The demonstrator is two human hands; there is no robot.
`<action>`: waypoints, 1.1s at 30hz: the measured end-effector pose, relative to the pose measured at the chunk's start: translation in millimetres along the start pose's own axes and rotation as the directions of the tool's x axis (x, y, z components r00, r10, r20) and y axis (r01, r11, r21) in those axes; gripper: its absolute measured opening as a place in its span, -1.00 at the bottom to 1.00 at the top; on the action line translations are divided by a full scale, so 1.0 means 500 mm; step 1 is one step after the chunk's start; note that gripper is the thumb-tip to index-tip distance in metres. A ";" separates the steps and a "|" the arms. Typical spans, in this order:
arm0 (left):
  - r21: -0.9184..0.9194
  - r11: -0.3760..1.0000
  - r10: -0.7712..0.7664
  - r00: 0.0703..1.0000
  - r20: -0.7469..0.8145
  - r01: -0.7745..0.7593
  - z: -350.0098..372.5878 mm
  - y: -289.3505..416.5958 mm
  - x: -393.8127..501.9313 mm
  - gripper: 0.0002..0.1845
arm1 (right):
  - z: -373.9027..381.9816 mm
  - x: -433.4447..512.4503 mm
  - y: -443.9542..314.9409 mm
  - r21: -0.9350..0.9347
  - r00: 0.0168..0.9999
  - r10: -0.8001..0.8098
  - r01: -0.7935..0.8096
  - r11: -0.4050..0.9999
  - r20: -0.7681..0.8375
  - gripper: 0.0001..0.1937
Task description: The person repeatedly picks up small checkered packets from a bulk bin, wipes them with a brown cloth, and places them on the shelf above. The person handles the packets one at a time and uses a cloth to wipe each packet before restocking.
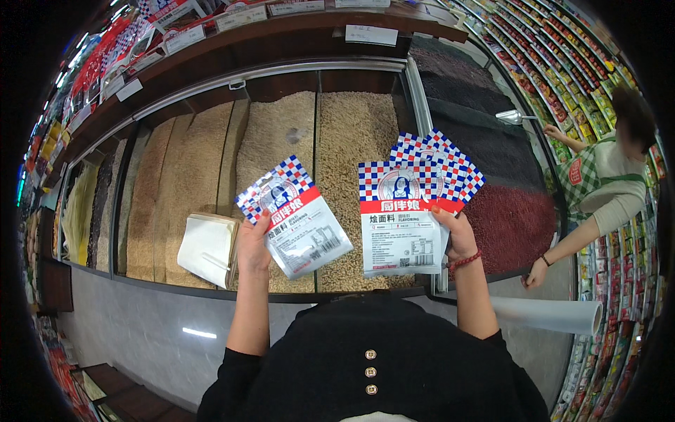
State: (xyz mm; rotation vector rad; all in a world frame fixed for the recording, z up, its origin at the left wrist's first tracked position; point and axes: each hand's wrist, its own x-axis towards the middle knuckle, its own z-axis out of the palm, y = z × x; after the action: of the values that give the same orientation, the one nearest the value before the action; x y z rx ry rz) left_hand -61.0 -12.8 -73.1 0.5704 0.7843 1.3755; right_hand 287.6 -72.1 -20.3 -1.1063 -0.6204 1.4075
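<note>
My left hand (254,240) grips one flavoring packet (306,240) by its left edge, and the packet tilts to the left. It has a blue, red and white checked top and a silver lower part with printed writing. Several packets of the same design are fanned out in my right hand (460,235), the front packet (401,227) nearly upright and covering much of those behind. Both hands are held above bins of loose grain. Below the left packet lie pale grains (274,126); tan grains (353,137) fill the compartment behind the right-hand packets.
An open notebook (205,248) with a pen lies on the grain at left. A clear plastic roll (548,315) juts out at lower right. Dark beans (464,142) and red beans (511,227) fill the right bins. A co-worker (601,179) stands there, near a metal scoop (510,116).
</note>
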 end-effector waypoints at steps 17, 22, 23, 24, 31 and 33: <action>0.099 0.994 -0.068 0.973 0.219 0.047 0.113 -0.014 0.015 -0.78 | -0.005 -0.006 -0.008 -0.116 0.998 -0.030 0.037 0.993 0.061 -0.43; 0.112 0.985 -0.154 0.952 0.264 0.128 0.122 -0.006 -0.005 -0.76 | -0.011 -0.002 -0.010 -0.098 0.995 -0.063 0.070 0.993 0.077 -0.37; 0.109 0.983 -0.171 0.950 0.263 0.146 0.123 -0.010 -0.004 -0.76 | -0.010 -0.001 -0.008 -0.105 0.996 -0.055 0.063 0.993 0.075 -0.37; 0.106 0.980 -0.189 0.946 0.262 0.167 0.124 -0.015 -0.004 -0.76 | -0.009 0.000 -0.007 -0.112 0.996 -0.046 0.054 0.992 0.071 -0.38; 0.031 0.977 -0.211 0.919 0.333 0.212 0.110 0.014 0.003 -0.77 | -0.010 -0.003 -0.021 -0.110 0.995 -0.046 0.056 0.992 0.094 -0.38; 0.030 0.972 -0.230 0.902 0.365 0.235 0.122 0.016 -0.006 -0.78 | -0.019 0.001 -0.020 -0.160 0.989 -0.040 0.063 0.985 0.140 -0.38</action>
State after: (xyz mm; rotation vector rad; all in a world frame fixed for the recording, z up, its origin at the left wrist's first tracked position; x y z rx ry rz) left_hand -19.2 -9.7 -28.2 0.6756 0.5176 1.0131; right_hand 300.4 -72.2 -15.5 -1.1200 -0.8708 1.4147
